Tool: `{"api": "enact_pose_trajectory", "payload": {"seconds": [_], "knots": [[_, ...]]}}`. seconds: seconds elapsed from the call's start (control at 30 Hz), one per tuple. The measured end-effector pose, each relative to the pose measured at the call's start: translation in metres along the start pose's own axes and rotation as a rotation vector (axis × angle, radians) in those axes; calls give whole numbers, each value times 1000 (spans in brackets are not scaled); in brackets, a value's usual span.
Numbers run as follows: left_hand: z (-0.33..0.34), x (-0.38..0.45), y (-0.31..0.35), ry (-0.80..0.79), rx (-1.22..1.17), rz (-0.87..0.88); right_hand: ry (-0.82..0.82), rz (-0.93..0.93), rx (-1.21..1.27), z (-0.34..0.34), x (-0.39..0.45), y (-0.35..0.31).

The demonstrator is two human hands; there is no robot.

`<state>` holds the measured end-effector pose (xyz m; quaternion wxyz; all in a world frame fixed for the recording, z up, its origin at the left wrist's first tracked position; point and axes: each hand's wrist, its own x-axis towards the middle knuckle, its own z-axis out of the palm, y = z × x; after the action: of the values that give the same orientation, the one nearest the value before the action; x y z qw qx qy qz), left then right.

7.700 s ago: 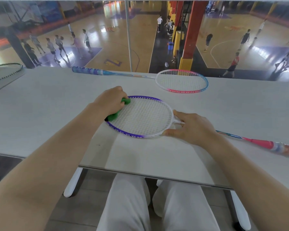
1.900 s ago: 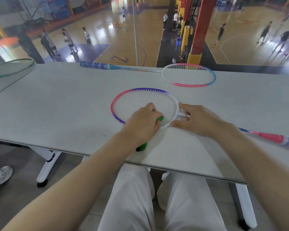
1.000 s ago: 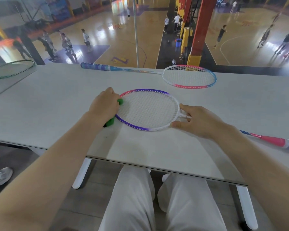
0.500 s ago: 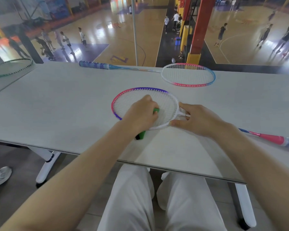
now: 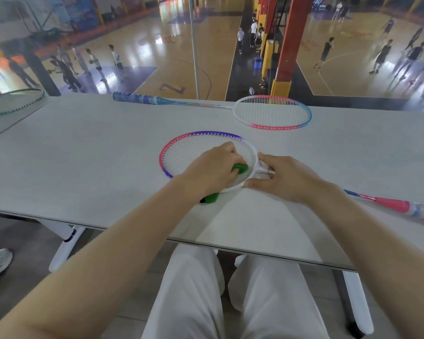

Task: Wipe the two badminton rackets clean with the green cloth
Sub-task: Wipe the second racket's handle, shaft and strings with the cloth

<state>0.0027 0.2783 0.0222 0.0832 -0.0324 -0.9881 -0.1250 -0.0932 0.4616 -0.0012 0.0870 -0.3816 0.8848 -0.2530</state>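
Left hand (image 5: 212, 171) closed around the green cloth (image 5: 239, 169), pressing it on the strings of the near racket (image 5: 181, 152), close to the throat side of the head. Right hand (image 5: 283, 178) spread flat, fingers pinning the frame and throat against the desk (image 5: 83, 152), holding nothing. Near racket lying toward the front edge, handle running off to the right edge. Second racket (image 5: 272, 112) along the far edge, well apart, untouched. Probably in the middle of wiping the first one. Next: finish the frame and shaft, then reach to the far racket.
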Motion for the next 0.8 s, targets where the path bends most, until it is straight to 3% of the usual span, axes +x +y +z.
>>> {"api": "enact_pose_trajectory", "payload": {"seconds": [0.3, 0.43, 0.57, 0.8], "knots": [[-23, 1, -108, 27, 294, -338, -18, 42, 2, 1, 1, 2], [-21, 10, -113, 51, 263, -442, -13, 45, -9, 0, 0, 0], [-14, 16, -88, 57, 146, -394, -11, 47, -21, 1, 1, 2], [2, 29, -12, 4, -67, -130, -15, 16, -28, 1, 4, 5]]}}
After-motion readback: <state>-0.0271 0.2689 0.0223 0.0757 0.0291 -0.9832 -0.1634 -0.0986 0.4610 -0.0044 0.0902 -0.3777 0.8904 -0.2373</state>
